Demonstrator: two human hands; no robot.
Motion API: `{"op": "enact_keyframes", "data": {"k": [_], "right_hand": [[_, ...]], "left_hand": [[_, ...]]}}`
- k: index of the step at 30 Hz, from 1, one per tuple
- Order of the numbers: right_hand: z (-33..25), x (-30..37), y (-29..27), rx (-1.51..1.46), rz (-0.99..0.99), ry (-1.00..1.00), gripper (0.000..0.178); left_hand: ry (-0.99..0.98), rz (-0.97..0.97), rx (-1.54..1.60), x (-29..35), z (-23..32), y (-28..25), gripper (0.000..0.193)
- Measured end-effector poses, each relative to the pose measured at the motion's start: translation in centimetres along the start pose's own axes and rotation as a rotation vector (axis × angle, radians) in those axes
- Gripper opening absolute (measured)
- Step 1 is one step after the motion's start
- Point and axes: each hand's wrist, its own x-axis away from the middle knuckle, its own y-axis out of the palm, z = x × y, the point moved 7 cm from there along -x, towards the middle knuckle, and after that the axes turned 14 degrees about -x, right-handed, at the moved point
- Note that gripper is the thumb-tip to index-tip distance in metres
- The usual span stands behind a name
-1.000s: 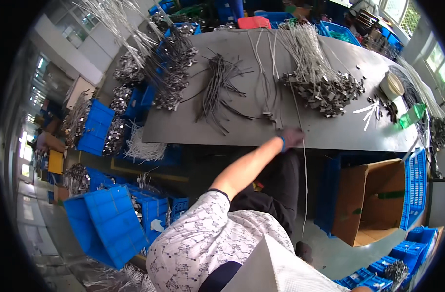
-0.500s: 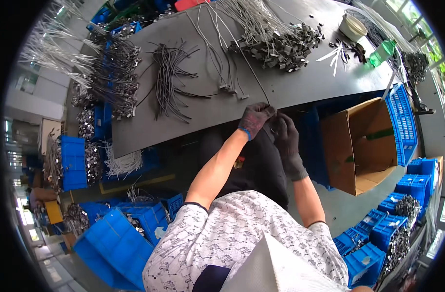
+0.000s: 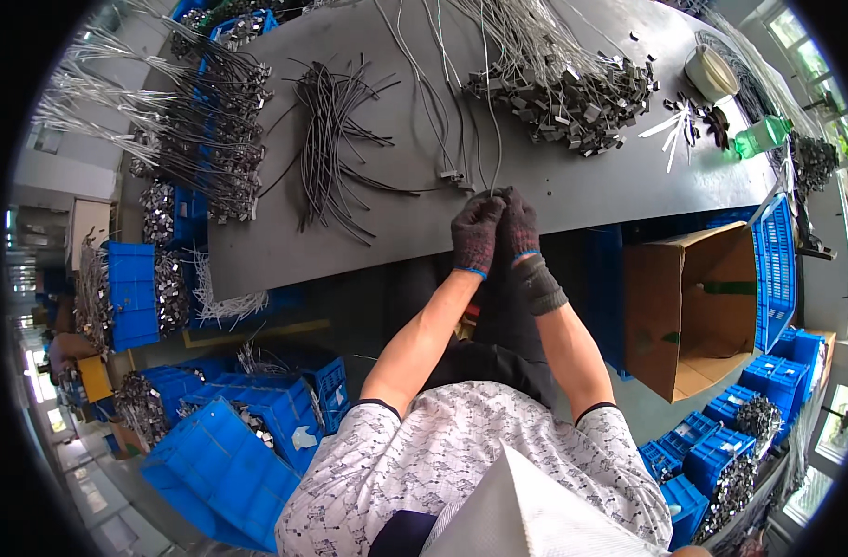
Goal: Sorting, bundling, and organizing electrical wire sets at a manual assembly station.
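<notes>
My left hand (image 3: 476, 237), in a dark knitted glove with a blue cuff, is closed on the lower end of a thin grey cable (image 3: 495, 130) at the table's front edge. Pressed against it is my gloved right hand (image 3: 520, 226), its fingers also closed; whatever they pinch is hidden. The cable runs away from me up the table. Just beyond my left fingers lie small connector pieces (image 3: 453, 177) on other cable ends. A loose bundle of dark cut cables (image 3: 326, 153) rests to the left.
A large pile of cables with metal-ended connectors (image 3: 572, 102) covers the far middle of the grey table (image 3: 257, 251). At right are a green bottle (image 3: 763, 137), a pale bowl (image 3: 712, 74) and an open cardboard box (image 3: 660, 311). Blue crates (image 3: 224, 469) stand around me.
Both hands have moved up to the table edge. My right hand has come from below to meet my left fingers, and the held cable now stands straighter.
</notes>
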Motion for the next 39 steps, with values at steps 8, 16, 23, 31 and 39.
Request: {"op": "enact_keyframes", "data": {"k": [8,16,23,31,39], "right_hand": [[-0.2,-8.5,-8.6,0.599,0.353,-0.169,0.048],[7.6,-12.7,-11.4,0.582,0.265,0.408,0.043],[11.4,-3.5,-13.2,-0.601,0.056,0.843,0.028],[10.7,20.5,-19.7,0.235,-0.211,0.340,0.028],[9.9,55.3,-27.3,0.593,-0.714,1.152,0.021]], "left_hand": [[0.054,0.281,-0.908,-8.5,-0.4,-12.2,0.046],[-0.389,0.008,-1.269,-11.9,-3.2,-13.1,0.047],[-0.267,-0.159,-1.497,-13.8,-9.4,-18.8,0.032],[-0.337,0.030,-1.404,-4.3,-6.1,-16.2,0.031],[-0.157,-0.218,-0.452,-4.9,-14.6,-14.7,0.015]]}}
